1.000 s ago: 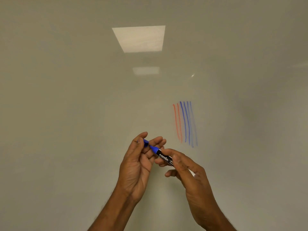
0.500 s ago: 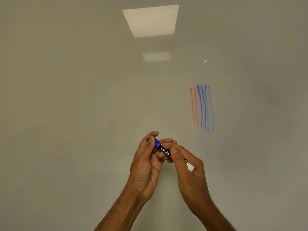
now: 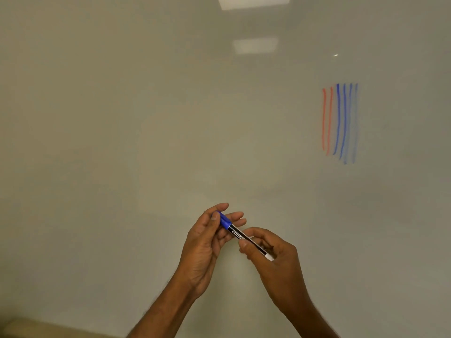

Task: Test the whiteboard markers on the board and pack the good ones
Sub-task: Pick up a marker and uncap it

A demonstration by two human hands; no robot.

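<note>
Whiteboard (image 3: 122, 142) fills the view, glossy, w/ a ceiling-light reflection (image 3: 253, 2) at the top edge. Test marks upper R: two red strokes (image 3: 327, 120), then four blue strokes (image 3: 341, 123) just beside them, the two rightmost blue noticeably paler. Tan strip (image 3: 36, 328) in bottom L corner, can't tell what it is. No box or pouch for packing in view. Both hands low centre, in front of the board, and the strokes lie up and to the R, well apart. L hand (image 3: 207, 245): thumb + forefinger pinch the blue cap, other fingers loosely spread behind it. R hand (image 3: 275, 259): thumb + curled fingers grasp the barrel toward the tail. Marker (image 3: 244, 237) spans between the two hands, long axis on a diagonal, w/ the cap (image 3: 224, 219) end up-L and the white tail plug (image 3: 269, 257) down-R, poking out past the R fingers. Black barrel w/ white lettering, partly covered. Cap looks seated, no nib showing, so prob. this one is tested and capped, or being pressed home. Next move turns on that axis: any push or pull runs along the diagonal, L on cap, R on barrel. Neither hand is nearer since both are on it. For carrying off, R has the better hold on the body. Good or reject: can't tell which strokes are its own.
</note>
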